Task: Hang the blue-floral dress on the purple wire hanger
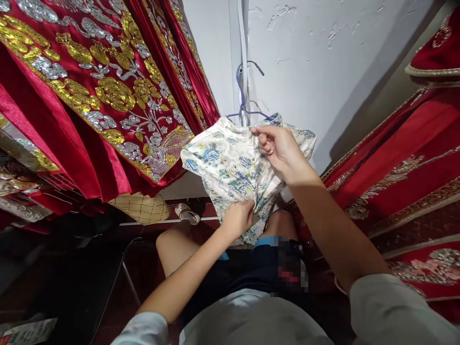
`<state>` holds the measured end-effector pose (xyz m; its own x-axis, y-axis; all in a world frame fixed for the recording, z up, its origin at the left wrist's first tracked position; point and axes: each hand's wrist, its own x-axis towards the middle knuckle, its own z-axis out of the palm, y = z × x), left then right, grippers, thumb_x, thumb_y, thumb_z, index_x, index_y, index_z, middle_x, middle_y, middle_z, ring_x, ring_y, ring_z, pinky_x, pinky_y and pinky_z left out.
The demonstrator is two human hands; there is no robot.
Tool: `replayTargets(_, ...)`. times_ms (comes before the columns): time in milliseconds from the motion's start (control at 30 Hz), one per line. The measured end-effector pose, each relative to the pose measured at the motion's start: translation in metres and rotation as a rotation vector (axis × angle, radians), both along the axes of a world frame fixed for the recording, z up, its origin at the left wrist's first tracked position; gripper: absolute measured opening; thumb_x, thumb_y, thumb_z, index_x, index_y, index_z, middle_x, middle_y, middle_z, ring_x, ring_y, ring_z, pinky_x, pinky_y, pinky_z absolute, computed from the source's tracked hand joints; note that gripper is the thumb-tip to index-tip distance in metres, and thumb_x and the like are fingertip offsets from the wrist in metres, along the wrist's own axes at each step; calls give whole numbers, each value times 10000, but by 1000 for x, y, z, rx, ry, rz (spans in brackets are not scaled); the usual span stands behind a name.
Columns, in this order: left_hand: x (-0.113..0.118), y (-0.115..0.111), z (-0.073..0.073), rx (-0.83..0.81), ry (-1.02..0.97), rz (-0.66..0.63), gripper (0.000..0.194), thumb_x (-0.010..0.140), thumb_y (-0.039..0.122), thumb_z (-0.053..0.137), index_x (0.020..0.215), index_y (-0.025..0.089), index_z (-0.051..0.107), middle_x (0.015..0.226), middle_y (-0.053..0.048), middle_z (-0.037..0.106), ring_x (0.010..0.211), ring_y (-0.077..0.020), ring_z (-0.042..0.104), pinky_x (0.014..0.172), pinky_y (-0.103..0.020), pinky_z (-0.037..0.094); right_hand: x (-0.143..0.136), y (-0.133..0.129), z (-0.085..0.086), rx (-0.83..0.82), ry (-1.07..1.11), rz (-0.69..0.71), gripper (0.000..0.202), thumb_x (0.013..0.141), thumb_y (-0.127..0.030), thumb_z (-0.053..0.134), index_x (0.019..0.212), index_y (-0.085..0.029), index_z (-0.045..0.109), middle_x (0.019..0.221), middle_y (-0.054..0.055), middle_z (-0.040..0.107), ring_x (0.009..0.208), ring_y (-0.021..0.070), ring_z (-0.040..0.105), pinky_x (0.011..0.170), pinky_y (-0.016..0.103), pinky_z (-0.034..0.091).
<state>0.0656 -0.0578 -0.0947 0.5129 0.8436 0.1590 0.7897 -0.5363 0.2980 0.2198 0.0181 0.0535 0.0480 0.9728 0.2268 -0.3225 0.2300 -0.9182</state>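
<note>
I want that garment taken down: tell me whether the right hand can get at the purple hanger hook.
Probably yes. The right hand already grips the floral garment near its collar, just below the purple hanger, and nothing stands between them.

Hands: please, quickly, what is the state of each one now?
Left hand: closed, gripping the lower part of the floral garment.
Right hand: closed, pinching the same garment near its top, below the purple hanger.

Red embroidered garments (100, 96) hanging left, more red robes (406, 182) right, white wall (323, 57) behind
</note>
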Motion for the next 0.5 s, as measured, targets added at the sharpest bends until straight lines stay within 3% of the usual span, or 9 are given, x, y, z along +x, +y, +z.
replayTargets(67,-11,6,20,8,-16,-61,129,916,217,563,810,196,633,833,-74,712,772,-247,671,618,-299,400,-4,-6,-7,15,-23,26,87,822,-209,664,800,-129,691,533,-50,484,421,36,339,381,189,201)
replayTargets(133,-20,18,47,83,-187,-71,169,967,306,552,923,199,676,864,-58,724,766,-213,668,649,-288,437,-7,-12,-15,19,-42,35,86,808,-222,697,797,-137,693,525,-51,484,424,41,344,383,190,209)
replayTargets(200,-27,34,79,247,-436,-7,261,1008,362,508,1161,208,652,859,-39,722,715,-176,649,668,-283,459,-7,-16,-19,32,-45,34,92,793,-223,718,768,-141,684,512,-49,479,428,45,345,387,194,216)
replayTargets(267,-29,53,109,430,-577,-2,323,1030,375,470,1265,208,617,865,-40,713,714,-166,628,719,-295,473,-7,-18,-18,53,-46,50,112,789,-236,725,748,-143,677,502,-47,469,432,49,342,393,200,216)
replayTargets(367,-22,75,142,544,-537,-104,278,1020,379,497,1094,188,685,925,-63,713,789,-177,625,766,-310,469,-6,-16,-13,72,-60,103,157,786,-292,744,761,-153,676,488,-59,429,433,57,319,404,214,210)
replayTargets(500,-8,77,160,581,-516,-151,257,1012,334,512,883,177,669,877,-65,681,849,-189,612,794,-325,455,-11,-8,-25,86,-51,44,227,713,-326,808,736,-164,651,510,-64,438,444,56,302,420,226,201)
